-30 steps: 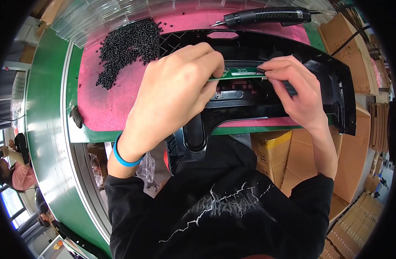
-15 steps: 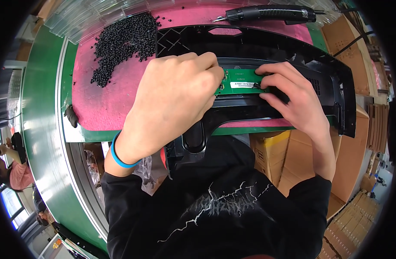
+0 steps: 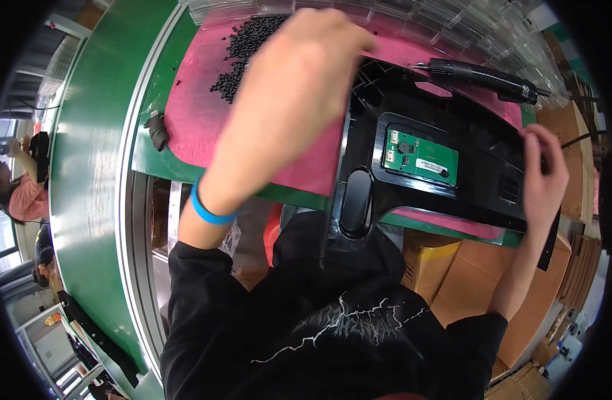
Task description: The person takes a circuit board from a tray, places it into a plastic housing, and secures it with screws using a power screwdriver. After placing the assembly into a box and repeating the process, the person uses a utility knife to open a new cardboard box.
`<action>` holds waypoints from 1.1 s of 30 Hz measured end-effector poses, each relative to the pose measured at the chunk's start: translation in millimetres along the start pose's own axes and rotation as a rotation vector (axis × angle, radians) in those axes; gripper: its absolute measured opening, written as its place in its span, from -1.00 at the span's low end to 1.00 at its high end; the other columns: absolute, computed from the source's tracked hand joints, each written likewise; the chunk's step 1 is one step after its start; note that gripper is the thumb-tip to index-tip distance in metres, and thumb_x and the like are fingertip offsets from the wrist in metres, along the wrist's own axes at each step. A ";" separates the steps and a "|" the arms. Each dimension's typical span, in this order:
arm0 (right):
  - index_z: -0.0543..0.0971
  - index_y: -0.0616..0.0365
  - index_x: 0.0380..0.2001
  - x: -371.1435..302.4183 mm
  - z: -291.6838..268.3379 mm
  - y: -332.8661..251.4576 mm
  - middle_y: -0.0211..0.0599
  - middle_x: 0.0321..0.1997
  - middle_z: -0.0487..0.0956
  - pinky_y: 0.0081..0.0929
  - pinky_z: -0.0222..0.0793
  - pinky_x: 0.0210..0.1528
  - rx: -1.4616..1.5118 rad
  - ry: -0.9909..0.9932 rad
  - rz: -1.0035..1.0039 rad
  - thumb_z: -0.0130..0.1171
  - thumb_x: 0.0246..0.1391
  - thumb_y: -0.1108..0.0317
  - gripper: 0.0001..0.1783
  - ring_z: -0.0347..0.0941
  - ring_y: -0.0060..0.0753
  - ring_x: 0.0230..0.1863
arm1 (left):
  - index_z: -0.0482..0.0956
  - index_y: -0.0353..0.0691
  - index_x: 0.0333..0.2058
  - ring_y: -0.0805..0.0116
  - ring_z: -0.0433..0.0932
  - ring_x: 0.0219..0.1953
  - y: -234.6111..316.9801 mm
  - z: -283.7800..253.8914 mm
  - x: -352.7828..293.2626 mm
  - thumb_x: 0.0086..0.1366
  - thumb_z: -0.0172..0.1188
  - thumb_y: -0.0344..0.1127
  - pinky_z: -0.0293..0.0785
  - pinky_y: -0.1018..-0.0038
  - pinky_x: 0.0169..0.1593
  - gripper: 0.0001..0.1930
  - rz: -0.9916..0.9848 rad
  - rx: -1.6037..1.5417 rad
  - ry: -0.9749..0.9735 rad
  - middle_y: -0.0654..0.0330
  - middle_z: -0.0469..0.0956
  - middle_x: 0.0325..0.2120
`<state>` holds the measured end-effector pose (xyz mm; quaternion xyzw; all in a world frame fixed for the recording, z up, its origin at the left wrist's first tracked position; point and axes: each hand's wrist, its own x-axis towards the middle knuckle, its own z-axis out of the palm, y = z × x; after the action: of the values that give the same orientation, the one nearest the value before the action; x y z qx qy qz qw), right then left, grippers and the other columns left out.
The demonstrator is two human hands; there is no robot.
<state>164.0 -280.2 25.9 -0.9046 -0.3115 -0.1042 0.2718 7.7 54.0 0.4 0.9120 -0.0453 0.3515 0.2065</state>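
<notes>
A black plastic panel [image 3: 413, 100] lies on the pink mat with its near left part hanging over the table's front edge. In its recess sits a green circuit board [image 3: 431, 155] with a white label and small white connectors. My left hand [image 3: 299, 80], smeared by motion, hovers by the panel's left end, in front of a heap of small black pieces [image 3: 253, 40] that look like screws. What its fingers hold, if anything, cannot be made out. My right hand [image 3: 545, 177] grips the panel's right end, fingers bent over the far edge.
A black electric screwdriver [image 3: 483, 79] lies behind the panel, near clear plastic bins [image 3: 446, 27]. A dark lump [image 3: 157, 131] rests left of the pink mat [image 3: 193, 120]. Cardboard boxes [image 3: 473, 267] stand below right. Another person [image 3: 27, 193] is at far left.
Both hands have come off the circuit board. My left hand has risen toward the black pieces, and my right hand has shifted to the panel's right end. The whole view has shifted and tilted.
</notes>
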 end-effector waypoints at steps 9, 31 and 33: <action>0.39 0.38 0.21 83.2 -2.6 70.1 -0.14 0.15 0.56 -0.45 0.39 0.20 0.537 -0.119 0.473 0.11 0.37 0.17 -0.47 0.55 -0.36 0.09 | 0.63 -0.29 -0.24 -0.04 0.58 -0.16 -60.2 -4.2 -31.8 0.22 0.18 -0.52 0.52 0.20 -0.11 -0.86 -0.159 0.357 -0.182 0.07 0.60 -0.27; 0.33 0.29 0.15 83.6 45.9 -30.4 -0.11 0.01 0.55 -0.19 0.22 0.40 1.347 -0.011 -0.167 0.14 0.32 0.15 -0.49 0.51 -0.16 0.11 | 0.50 -0.35 -0.30 0.00 0.50 -0.35 21.1 -17.6 -9.9 0.25 0.23 -0.50 0.42 0.22 -0.25 -0.90 -0.143 -0.308 0.033 0.02 0.50 -0.41; 0.37 0.23 -0.07 76.1 13.9 -45.2 -0.28 -0.25 0.49 -0.34 0.33 0.21 1.848 -0.131 -0.341 0.24 0.16 0.07 -0.51 0.52 -0.39 -0.20 | 0.50 -0.35 -0.30 0.06 0.51 -0.35 36.6 -14.8 -5.2 0.21 0.25 -0.52 0.43 0.28 -0.24 -0.89 -0.079 -0.339 -0.016 0.05 0.51 -0.40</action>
<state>195.9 -204.1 60.8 -0.2767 -0.4135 0.1970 0.8448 -13.7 26.4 19.5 0.8681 -0.0696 0.3231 0.3704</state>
